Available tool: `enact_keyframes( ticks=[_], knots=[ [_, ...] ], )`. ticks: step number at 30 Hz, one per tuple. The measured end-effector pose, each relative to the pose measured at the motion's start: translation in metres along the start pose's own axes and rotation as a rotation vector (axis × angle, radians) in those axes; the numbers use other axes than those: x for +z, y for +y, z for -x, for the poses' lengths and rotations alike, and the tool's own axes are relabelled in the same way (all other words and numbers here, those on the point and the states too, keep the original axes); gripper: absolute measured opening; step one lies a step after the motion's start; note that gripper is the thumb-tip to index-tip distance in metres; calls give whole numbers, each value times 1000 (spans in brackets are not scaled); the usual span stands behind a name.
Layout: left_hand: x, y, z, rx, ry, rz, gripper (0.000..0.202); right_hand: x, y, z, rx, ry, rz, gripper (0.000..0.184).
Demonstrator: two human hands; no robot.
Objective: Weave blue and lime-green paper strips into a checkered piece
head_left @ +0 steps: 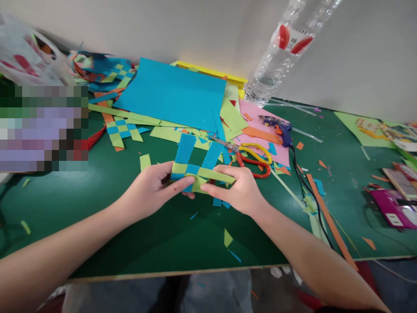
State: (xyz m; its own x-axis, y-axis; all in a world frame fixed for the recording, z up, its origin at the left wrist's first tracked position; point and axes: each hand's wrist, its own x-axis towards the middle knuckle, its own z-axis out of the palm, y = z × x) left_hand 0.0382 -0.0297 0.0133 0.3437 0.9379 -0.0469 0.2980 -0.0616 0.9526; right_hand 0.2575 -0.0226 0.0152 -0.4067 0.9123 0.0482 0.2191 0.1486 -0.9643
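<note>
Between my two hands is a small woven paper piece of blue and light green strips, held above the table's front half. Two blue strips stick up from its far side, and a green strip runs out to the right. My left hand grips its left edge, thumb on top and fingers mostly hidden underneath. My right hand pinches its right side, with the thumb at the lower edge and the green strip passing by the fingers. Just beyond lie scissors with yellow and red handles, blades pointing left.
A blue sheet lies at the back over green paper. Behind my right hand are a glue gun with a black cord and pink paper. A plastic bottle leans on the wall. Another woven piece lies left. Scraps litter the green table.
</note>
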Motion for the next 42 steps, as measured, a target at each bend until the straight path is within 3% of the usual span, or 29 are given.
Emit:
enact_keyframes(
  ticks=[14,23,42],
  knots=[
    [-1,-4,2,8,29,-54,31,0,3,-2,39,60,-1,20],
    [-2,-2,1,57,21,-114,24,0,5,-1,-32,59,-51,7],
    [1,3,2,18,-4,-116,28,-1,3,-3,8,69,-46,8]
  ],
)
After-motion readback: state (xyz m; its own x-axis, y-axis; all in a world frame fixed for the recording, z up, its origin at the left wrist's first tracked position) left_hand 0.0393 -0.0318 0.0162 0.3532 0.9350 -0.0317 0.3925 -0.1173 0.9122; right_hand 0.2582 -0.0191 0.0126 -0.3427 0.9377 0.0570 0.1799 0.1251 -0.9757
